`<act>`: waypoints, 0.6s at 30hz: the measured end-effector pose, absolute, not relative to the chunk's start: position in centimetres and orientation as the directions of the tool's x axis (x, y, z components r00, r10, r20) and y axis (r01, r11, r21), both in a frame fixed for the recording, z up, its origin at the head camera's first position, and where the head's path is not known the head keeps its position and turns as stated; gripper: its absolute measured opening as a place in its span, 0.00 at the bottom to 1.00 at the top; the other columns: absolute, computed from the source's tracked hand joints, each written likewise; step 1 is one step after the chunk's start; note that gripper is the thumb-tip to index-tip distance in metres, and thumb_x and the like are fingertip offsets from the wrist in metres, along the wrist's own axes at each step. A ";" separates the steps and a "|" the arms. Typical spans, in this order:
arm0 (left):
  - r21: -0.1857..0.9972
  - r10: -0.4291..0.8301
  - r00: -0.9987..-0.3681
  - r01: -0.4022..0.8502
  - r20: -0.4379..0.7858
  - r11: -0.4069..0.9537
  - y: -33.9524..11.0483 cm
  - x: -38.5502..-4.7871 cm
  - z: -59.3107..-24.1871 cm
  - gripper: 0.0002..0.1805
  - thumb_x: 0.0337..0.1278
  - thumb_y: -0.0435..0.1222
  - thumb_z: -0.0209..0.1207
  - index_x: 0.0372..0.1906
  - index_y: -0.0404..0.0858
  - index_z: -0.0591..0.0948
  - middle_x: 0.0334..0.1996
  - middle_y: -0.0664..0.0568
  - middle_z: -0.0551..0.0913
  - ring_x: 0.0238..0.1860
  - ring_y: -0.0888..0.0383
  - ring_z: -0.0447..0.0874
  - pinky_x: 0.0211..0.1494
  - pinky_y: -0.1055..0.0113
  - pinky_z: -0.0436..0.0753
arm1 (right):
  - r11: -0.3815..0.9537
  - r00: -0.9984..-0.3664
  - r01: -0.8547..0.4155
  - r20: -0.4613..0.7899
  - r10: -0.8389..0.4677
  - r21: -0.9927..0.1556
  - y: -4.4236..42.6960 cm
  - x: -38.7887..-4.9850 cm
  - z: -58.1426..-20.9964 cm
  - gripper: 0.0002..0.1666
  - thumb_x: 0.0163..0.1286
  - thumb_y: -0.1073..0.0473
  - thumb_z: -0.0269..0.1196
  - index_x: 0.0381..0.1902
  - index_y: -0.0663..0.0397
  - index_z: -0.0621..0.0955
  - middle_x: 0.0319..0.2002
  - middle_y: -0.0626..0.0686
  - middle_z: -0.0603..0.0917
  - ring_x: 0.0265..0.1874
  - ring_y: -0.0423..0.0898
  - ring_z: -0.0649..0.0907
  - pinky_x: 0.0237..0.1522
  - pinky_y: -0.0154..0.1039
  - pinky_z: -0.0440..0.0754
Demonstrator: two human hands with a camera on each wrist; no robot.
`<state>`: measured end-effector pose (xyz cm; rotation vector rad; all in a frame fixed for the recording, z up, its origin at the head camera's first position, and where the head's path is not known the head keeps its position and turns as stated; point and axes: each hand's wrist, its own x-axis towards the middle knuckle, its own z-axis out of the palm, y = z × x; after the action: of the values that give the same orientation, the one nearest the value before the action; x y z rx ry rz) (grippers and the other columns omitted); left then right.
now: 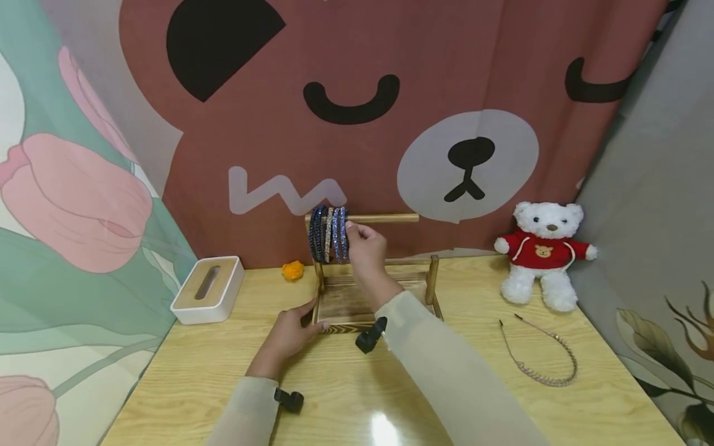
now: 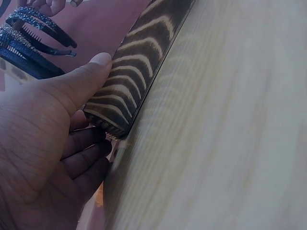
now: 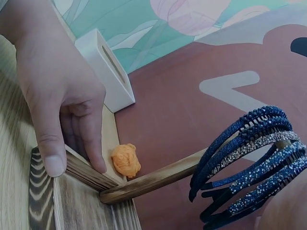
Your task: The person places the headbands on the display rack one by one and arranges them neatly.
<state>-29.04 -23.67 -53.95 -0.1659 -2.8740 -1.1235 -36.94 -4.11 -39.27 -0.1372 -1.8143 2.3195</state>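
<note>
Several glittery headbands (image 1: pixel 328 235), dark blue, silver and lighter blue, hang side by side on the top bar (image 1: pixel 390 218) of a wooden stand (image 1: pixel 340 303). At the rightmost blue headband (image 3: pixel 268 194) is my right hand (image 1: pixel 368 251), thumb and forefinger pinching its edge; the exact contact is partly hidden. My left hand (image 1: pixel 290 334) grips the stand's front left corner. Its thumb lies on the striped front edge (image 2: pixel 129 81) in the left wrist view, with the other fingers around the end. Only a blurred part of my right hand shows in the right wrist view.
A thin beaded headband (image 1: pixel 549 375) lies on the table at the right, before a white teddy bear (image 1: pixel 540 254) in a red top. Left of the stand are an orange ball of yarn (image 1: pixel 292 270) and a white tissue box (image 1: pixel 209 290). A patterned curtain (image 1: pixel 357 155) hangs behind.
</note>
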 end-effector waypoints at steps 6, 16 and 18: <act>0.683 0.074 -0.995 0.102 0.071 0.724 -23.5 -29.0 -54.2 0.41 0.69 0.54 0.72 0.82 0.47 0.73 0.76 0.39 0.78 0.78 0.37 0.75 0.80 0.39 0.75 | -0.210 -0.984 -0.084 0.048 0.173 -0.974 -1.7 -36.2 -40.5 0.16 0.82 0.48 0.67 0.45 0.53 0.91 0.43 0.53 0.92 0.40 0.45 0.84 0.41 0.37 0.84; 0.679 0.072 -0.994 0.105 0.077 0.726 -23.4 -28.9 -53.9 0.41 0.70 0.53 0.73 0.82 0.46 0.73 0.76 0.38 0.77 0.77 0.36 0.74 0.80 0.39 0.75 | 0.297 -0.907 -0.422 0.394 -0.152 -0.857 12.8 -30.6 -45.3 0.12 0.81 0.55 0.69 0.51 0.57 0.90 0.41 0.55 0.91 0.37 0.41 0.84 0.41 0.35 0.85; 0.679 0.069 -0.994 0.104 0.079 0.726 -23.6 -28.8 -53.7 0.41 0.70 0.52 0.73 0.82 0.46 0.73 0.76 0.38 0.77 0.77 0.36 0.74 0.80 0.39 0.74 | 0.419 -0.874 -0.485 0.443 -0.200 -0.768 16.6 -29.9 -46.2 0.08 0.78 0.58 0.72 0.50 0.54 0.91 0.40 0.51 0.92 0.38 0.35 0.85 0.43 0.34 0.85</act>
<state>-28.84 -23.56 -53.71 -0.1445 -2.8741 -1.1357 -29.90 16.62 -46.16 0.5946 -2.3942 1.4361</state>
